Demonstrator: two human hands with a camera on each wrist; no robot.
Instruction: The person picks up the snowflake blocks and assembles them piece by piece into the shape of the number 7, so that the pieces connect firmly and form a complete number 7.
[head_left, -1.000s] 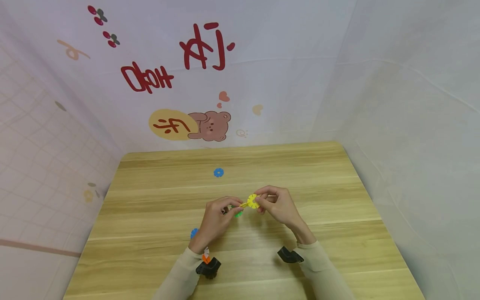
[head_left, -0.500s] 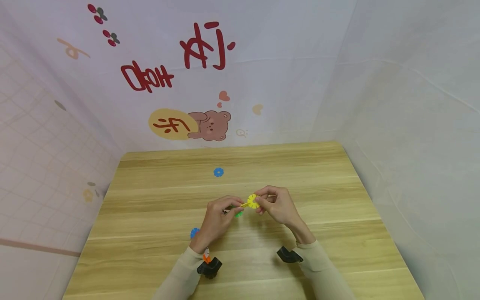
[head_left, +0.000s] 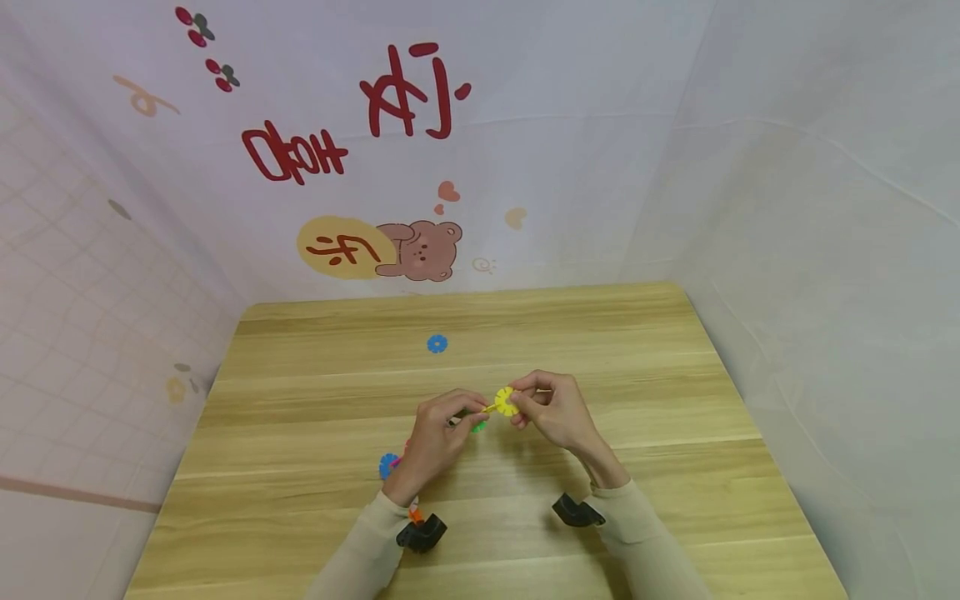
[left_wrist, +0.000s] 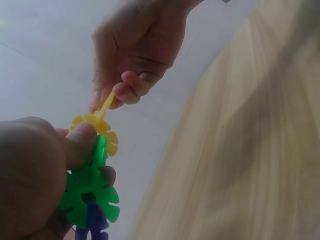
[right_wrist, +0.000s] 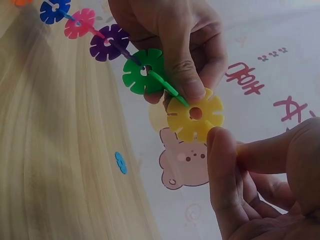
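Note:
My left hand (head_left: 441, 429) pinches a yellow snowflake disc (right_wrist: 179, 119), a flat notched plastic piece, between thumb and fingers. From that disc trails a linked chain: green discs (right_wrist: 132, 77), purple (right_wrist: 101, 47), pink (right_wrist: 74, 26) and blue (right_wrist: 47, 14). A second yellow disc (head_left: 503, 403) is pinched by my right hand (head_left: 553, 408). It stands crosswise to the first, their edges meeting at the notches; how deep they interlock I cannot tell. Both hands are above the table. My left forearm partly covers the chain's lower end, where an orange disc (head_left: 416, 515) shows.
A loose blue disc (head_left: 431, 344) lies flat on the wooden table (head_left: 600, 333), beyond the hands. White printed cloth (head_left: 570, 167) hangs behind the table and along both sides. Black wrist mounts (head_left: 577, 511) sit on the forearms.
The left hand has shifted very slightly right and away from me, and more of the chain's blue and pink discs shows beside the wrist. The right hand has hardly moved; both keep their pinch.

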